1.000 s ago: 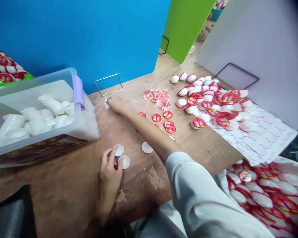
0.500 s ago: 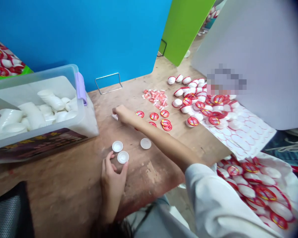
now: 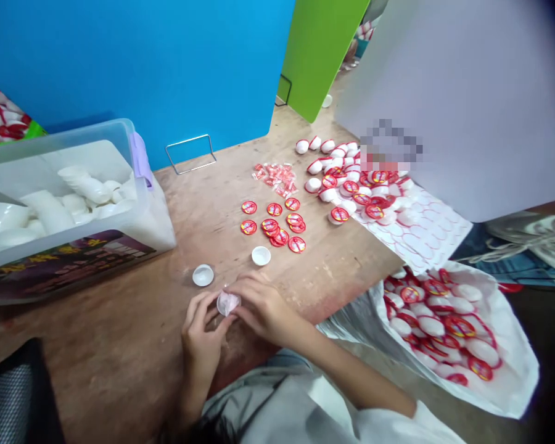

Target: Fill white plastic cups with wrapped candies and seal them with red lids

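Left hand [image 3: 202, 333] and right hand [image 3: 263, 308] close together at the near edge of a scuffed brown wooden table [image 3: 337, 271], both narrow, fingertips pinched onto a small round white cap wrapped in clear film [image 3: 228, 303]. Exact shape of that piece partly hidden behind the fingers. Two-handed hold, apparently for steadying so small and slippery an item. Just beyond the hands, a shallow round white plastic cap [image 3: 203, 275] and, further right, a second round white plastic cap [image 3: 261, 255], both lying open side up, seemingly set out within easy reach. Further from the hands, a loose group of round red-and-yellow printed labels [image 3: 277, 225] on the bare wood, some overlapping, and far beyond them a heap of small red-and-clear wrapped packets [image 3: 275, 179]. To the far right, a mound of white cups with red-and-yellow lids [image 3: 346, 188], partly on a white sheet printed with red outlines [image 3: 420, 237]. At near right, an open white plastic sack of similar lidded cups [image 3: 504, 370], off the table edge. On the left, a clear plastic storage bin with a lilac latch [image 3: 155, 240], full of white plastic cups [image 3: 49, 209]. Along the far side, a blue partition board [image 3: 120, 61] held upright in a bent wire stand [image 3: 190, 154].
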The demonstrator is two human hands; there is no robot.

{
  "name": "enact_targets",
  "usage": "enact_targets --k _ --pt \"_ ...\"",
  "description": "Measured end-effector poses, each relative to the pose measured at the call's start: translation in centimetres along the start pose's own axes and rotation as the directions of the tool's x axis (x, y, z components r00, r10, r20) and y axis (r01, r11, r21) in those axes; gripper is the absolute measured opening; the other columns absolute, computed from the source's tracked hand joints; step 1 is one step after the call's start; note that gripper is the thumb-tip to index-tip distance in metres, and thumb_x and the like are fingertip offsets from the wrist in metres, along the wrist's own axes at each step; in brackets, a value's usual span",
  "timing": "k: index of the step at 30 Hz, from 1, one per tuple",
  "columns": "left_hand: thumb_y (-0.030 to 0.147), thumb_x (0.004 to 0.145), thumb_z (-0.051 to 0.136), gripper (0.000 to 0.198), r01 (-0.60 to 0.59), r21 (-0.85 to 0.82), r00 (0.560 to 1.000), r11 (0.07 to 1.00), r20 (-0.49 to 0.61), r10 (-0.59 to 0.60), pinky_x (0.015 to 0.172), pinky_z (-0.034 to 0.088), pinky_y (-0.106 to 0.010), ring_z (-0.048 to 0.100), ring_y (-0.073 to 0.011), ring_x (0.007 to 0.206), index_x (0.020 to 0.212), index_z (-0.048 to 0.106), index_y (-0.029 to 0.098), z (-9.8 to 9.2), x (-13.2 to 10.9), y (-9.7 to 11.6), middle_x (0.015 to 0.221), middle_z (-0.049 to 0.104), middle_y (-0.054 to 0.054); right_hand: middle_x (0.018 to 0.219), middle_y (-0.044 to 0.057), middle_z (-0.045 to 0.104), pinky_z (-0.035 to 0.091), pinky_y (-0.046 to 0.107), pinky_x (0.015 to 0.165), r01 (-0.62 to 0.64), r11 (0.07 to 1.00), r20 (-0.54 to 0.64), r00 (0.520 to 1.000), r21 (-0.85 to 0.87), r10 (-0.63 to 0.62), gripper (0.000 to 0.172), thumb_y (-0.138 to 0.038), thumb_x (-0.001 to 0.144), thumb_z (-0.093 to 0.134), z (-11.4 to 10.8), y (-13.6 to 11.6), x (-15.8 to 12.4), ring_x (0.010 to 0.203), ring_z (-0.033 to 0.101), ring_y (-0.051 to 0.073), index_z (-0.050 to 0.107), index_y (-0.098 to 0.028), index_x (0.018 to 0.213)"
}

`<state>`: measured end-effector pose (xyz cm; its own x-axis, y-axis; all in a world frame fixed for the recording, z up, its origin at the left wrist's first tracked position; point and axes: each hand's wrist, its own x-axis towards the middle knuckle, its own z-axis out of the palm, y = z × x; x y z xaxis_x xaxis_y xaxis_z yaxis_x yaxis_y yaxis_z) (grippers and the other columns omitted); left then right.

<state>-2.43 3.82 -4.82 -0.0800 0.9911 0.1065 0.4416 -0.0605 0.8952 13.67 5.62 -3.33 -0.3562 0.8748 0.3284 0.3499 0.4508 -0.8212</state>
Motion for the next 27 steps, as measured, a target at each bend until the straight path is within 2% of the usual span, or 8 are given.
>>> enact_targets --k 5,10,13,15,18,22,25,27 --pt "0.029 0.064 0.076 0.04 0.255 -0.391 0.966 0.885 0.138 -0.217 0.082 0.055 -0.031 0.063 -0.0227 0.102 0.1 0.06 0.019 0.0 -0.9 0.3 0.112 0.062 -0.009 0.105 0.011 0.058 0.045 0.04 0.084 0.004 0.991 0.046 0.999 -0.131 0.002 0.026 -0.022 0.088 0.052 -0.4 -0.4 -0.9 0.097 0.052 0.023 0.059 -0.022 0.113" --pt "0.039 0.07 0.071 0.045 0.423 -0.508 0.906 0.75 0.214 -0.366 0.089 0.051 -0.034 0.063 -0.024 0.104 0.107 0.058 0.017 0.5 -1.6 0.8 0.112 0.066 -0.012 0.097 0.008 0.059 0.047 0.034 0.081 -0.051 0.999 0.113 0.992 0.002 0.05 0.024 -0.022 0.091 0.049 -1.1 -1.0 -1.3 0.093 0.055 0.02 0.062 -0.021 0.11" --pt "0.037 0.068 0.073 0.04 0.438 -0.506 0.894 0.743 0.16 -0.418 0.088 0.051 -0.031 0.064 -0.0225 0.102 0.101 0.061 0.016 0.6 -1.8 0.8 0.107 0.068 -0.011 0.091 0.006 0.061 0.049 0.03 0.075 -0.138 0.971 -0.072 0.985 0.193 0.154 0.019 -0.025 0.09 0.05 -1.4 -0.3 -1.8 0.085 0.059 0.017 0.064 -0.021 0.103" --pt "0.035 0.067 0.074 0.036 0.447 -0.51 0.886 0.734 0.138 -0.443 0.084 0.053 -0.03 0.065 -0.0223 0.098 0.095 0.061 0.016 0.4 -1.7 0.9 0.102 0.069 -0.009 0.088 0.004 0.063 0.05 0.028 0.07 -0.227 0.943 -0.278 0.915 0.242 0.291 0.019 -0.027 0.089 0.052 -1.7 0.8 -2.3 0.078 0.06 0.016 0.061 -0.022 0.105" --pt "0.035 0.068 0.072 0.029 0.456 -0.565 0.871 0.688 0.126 -0.474 0.077 0.056 -0.033 0.068 -0.0232 0.09 0.088 0.062 0.016 -0.2 -1.1 1.0 0.1 0.068 -0.007 0.08 0.003 0.063 0.05 0.032 0.067 -0.392 0.918 -0.475 0.799 0.054 0.369 0.015 -0.028 0.085 0.056 -2.5 3.0 -3.8 0.072 0.059 0.018 0.061 -0.022 0.098" --pt "0.036 0.072 0.069 0.022 0.424 -0.599 0.882 0.679 0.103 -0.46 0.078 0.056 -0.035 0.069 -0.0223 0.086 0.081 0.062 0.016 -1.0 -0.5 1.2 0.097 0.069 -0.005 0.085 0.008 0.063 0.049 0.042 0.076 -0.478 0.815 -0.466 0.832 -0.327 0.301 0.009 -0.026 0.084 0.057 -3.7 5.5 -5.4 0.081 0.059 0.025 0.065 -0.021 0.084" --pt "0.037 0.072 0.069 0.023 0.42 -0.554 0.885 0.719 0.073 -0.46 0.075 0.057 -0.035 0.069 -0.0224 0.084 0.075 0.06 0.016 -1.1 -0.3 1.3 0.096 0.068 -0.006 0.095 0.01 0.061 0.05 0.04 0.077 -0.465 0.794 -0.518 0.825 -0.392 0.227 0.014 -0.029 0.085 0.056 -5.6 7.3 -4.4 0.086 0.059 0.024 0.067 -0.021 0.09" --pt "0.037 0.07 0.071 0.026 0.418 -0.511 0.883 0.751 0.034 -0.468 0.071 0.058 -0.034 0.069 -0.0227 0.083 0.071 0.058 0.015 -0.9 -0.2 1.3 0.097 0.068 -0.007 0.092 0.009 0.062 0.049 0.038 0.078 -0.47 0.765 -0.571 0.804 -0.44 0.165 0.019 -0.028 0.089 0.05 -7.6 9.0 -2.1 0.086 0.059 0.023 0.067 -0.02 0.092"
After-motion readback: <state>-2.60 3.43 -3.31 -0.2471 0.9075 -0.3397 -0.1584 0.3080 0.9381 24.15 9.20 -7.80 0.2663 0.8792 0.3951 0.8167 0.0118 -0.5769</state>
